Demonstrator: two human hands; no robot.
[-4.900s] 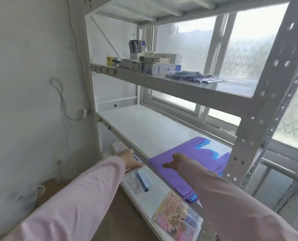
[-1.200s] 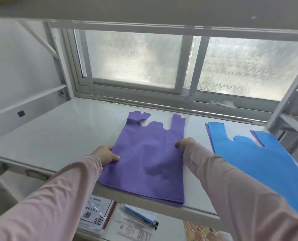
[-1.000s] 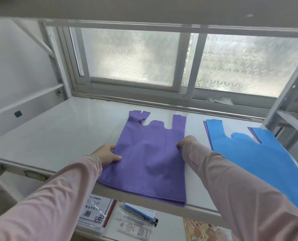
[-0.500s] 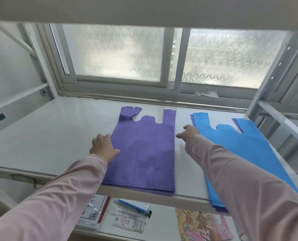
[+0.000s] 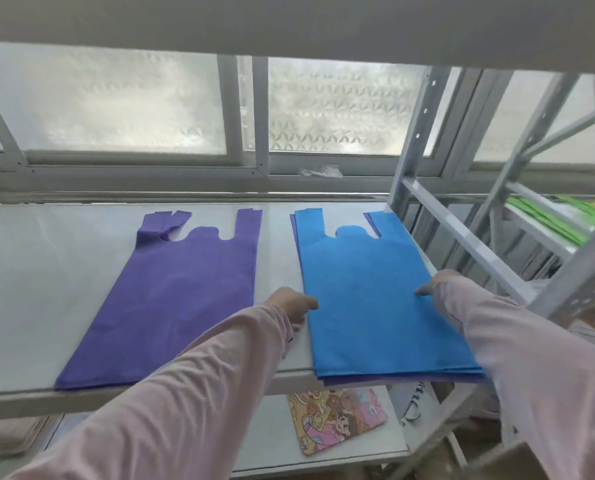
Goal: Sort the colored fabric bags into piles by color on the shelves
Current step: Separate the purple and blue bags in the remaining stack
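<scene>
A purple fabric bag [image 5: 171, 299] lies flat on the white shelf [image 5: 29, 271], handles toward the window. To its right lies a blue bag [image 5: 365, 292] on top of a stack whose purple edges show along the left and front. My left hand [image 5: 291, 304] pinches the blue bag's left edge. At the blue bag's right edge my right hand [image 5: 434, 282] grips the fabric with the thumb on top.
A metal upright and diagonal brace [image 5: 462, 237] stand just right of the blue stack. Green bags [image 5: 552, 220] lie on a neighbouring rack at the far right. A cartoon-printed pouch [image 5: 337, 417] lies on the lower shelf. An upper shelf [image 5: 289, 22] hangs overhead.
Both hands left the purple bag and moved right to the two sides of the blue bag. The view turned right with them.
</scene>
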